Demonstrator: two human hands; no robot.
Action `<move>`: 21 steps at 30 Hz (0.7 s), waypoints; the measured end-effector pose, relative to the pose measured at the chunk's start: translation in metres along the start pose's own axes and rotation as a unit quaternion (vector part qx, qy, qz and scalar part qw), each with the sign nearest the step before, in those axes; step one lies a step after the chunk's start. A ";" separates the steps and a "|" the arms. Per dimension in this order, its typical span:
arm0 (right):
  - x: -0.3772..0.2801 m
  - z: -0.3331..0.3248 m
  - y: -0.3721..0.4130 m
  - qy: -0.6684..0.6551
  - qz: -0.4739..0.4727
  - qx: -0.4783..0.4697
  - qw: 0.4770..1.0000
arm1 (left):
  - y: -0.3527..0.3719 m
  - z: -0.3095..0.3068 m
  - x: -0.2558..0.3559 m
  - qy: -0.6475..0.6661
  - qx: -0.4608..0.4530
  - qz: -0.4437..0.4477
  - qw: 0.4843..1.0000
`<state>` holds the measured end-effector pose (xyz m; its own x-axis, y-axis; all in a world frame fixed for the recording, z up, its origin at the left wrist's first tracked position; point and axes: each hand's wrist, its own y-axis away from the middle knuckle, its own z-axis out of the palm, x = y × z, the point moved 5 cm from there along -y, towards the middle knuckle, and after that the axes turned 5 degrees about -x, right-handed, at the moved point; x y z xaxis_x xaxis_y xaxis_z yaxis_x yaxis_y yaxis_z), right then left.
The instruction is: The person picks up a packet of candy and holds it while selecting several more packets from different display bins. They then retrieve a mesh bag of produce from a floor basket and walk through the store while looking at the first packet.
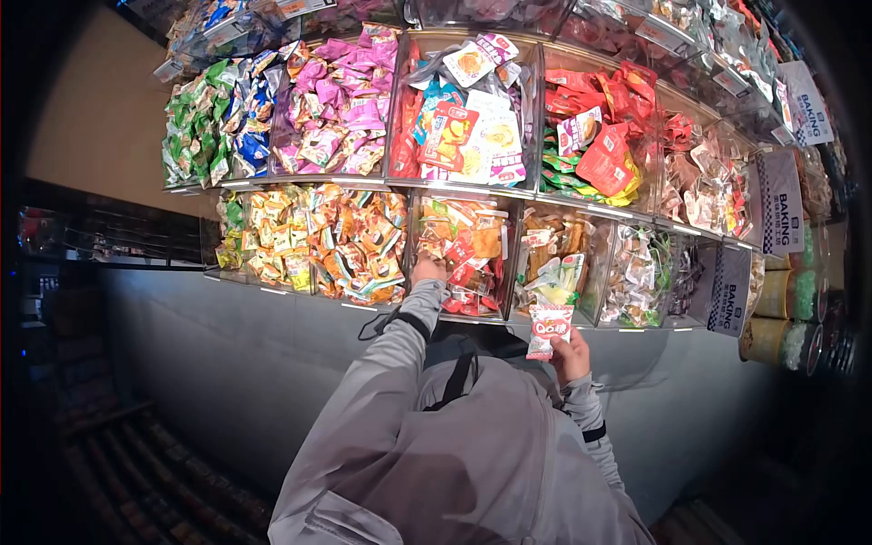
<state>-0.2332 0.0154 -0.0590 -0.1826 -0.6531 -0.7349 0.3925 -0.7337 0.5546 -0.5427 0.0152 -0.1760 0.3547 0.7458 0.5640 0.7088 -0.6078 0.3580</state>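
My right hand (571,356) grips a small red-and-white packet of QQ gummy candy (549,331), held upright in front of the lower row of bins. Behind that packet is a bin holding a clear and yellow-green wrapped packet (557,278) among brown snack packs. My left hand (430,269) reaches to the front left of the neighbouring bin, against red and orange snack packets (465,263). Its fingers are small and partly hidden there, so whether they hold anything does not show.
Clear dividers separate the bins. Orange-and-white packets (359,241) fill the lower left, purple packets (341,100) the upper row, with red packets (607,163) farther right. "BAKING" signs (729,289) and stacked tubs (779,343) stand at right. The grey display front (227,336) drops below.
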 end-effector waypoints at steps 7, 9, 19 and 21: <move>-0.002 -0.011 0.016 -0.007 0.001 0.037 0.999 | -0.007 0.002 0.003 -0.139 -0.126 -0.147 0.971; -0.003 -0.011 0.019 -0.009 0.002 0.044 0.999 | -0.011 0.000 0.001 -0.118 -0.109 -0.133 0.978; 0.002 -0.004 0.004 0.025 0.017 -0.003 1.000 | 0.053 -0.050 0.032 0.006 0.056 0.152 0.987; 0.000 0.002 0.000 0.028 0.020 -0.002 0.999 | 0.065 -0.071 0.031 0.028 0.083 0.176 0.981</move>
<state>-0.2351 0.0147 -0.0579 -0.1158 -0.6709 -0.7325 0.4016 -0.7061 0.5832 -0.5286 -0.0206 -0.0827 0.5643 0.4788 0.6725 0.6394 -0.7688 0.0107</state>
